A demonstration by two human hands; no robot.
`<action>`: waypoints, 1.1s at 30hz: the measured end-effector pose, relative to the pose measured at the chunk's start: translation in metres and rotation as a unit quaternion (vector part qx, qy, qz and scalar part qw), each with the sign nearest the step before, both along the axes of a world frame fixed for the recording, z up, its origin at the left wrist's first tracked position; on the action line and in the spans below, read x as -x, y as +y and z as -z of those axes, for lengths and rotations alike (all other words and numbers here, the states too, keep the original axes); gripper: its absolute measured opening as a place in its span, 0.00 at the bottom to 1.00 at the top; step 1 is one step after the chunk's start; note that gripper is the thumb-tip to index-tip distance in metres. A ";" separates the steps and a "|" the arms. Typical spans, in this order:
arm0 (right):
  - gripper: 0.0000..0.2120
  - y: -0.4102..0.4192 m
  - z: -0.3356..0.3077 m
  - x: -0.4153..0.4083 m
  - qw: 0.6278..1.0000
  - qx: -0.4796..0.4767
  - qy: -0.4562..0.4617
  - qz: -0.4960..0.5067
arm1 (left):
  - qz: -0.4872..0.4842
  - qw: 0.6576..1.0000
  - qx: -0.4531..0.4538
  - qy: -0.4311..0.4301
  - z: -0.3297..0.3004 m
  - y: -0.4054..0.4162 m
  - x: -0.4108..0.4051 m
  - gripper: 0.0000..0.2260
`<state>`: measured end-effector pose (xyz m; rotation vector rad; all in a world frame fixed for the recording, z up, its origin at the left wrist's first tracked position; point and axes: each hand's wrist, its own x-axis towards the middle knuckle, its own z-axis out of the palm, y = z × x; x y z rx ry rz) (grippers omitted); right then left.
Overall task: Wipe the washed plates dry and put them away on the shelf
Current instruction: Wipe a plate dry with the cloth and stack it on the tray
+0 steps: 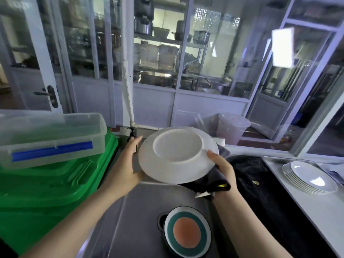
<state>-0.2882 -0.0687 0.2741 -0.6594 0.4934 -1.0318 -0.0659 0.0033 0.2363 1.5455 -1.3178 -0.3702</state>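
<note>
White plate held over the sink, underside up, foot ring facing the camera. Left hand flat against the plate's left rim, fingers straight and together, thumb hidden beneath; supporting rather than clamping. Right hand at the right rim, thumb curled over the edge, remaining fingers underneath and bunched in a dark cloth, so cloth and plate pinched together. Cloth's tail hanging below the right palm, tag showing.

Probably mid-wipe, with the back done or under way; impossible to tell how dry.

Below the right wrist, in the sink: a striped plate leaning by the drain. Well right of the right fingers, on the counter: a stack of white plates. Left of the left fingers: a clear box atop a green bin.

Risks from here:
- Slipping. Open left palm gives no real grip; a wet rim plus any turn of the cloth could slide the plate off, straight down onto the striped plate, chipping both.
- Thin hold on the right. Only a thumb on top; cloth between fingers and glaze lowers friction.
- Loose cloth tail catching on the sink edge and jerking the plate.
- Damp patch left round the foot ring, then trapped once stacked.
</note>
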 end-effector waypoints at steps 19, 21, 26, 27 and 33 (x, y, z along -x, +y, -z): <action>0.11 -0.027 -0.003 -0.003 0.920 0.212 0.262 0.202 | 0.167 0.809 0.027 0.562 -0.018 0.001 0.012 0.10; 0.21 -0.021 0.001 -0.011 0.851 0.344 0.341 0.203 | 0.171 0.816 0.066 0.549 -0.024 -0.002 0.015 0.09; 0.32 0.007 0.017 -0.036 0.693 0.528 0.440 0.217 | 0.143 0.830 0.157 0.515 -0.034 -0.013 0.020 0.10; 0.33 0.013 0.018 -0.042 0.661 0.556 0.452 0.223 | 0.132 0.829 0.169 0.516 -0.035 -0.015 0.023 0.11; 0.28 0.019 0.010 -0.049 0.555 0.666 0.458 0.194 | 0.095 0.845 0.222 0.478 -0.026 -0.019 0.030 0.11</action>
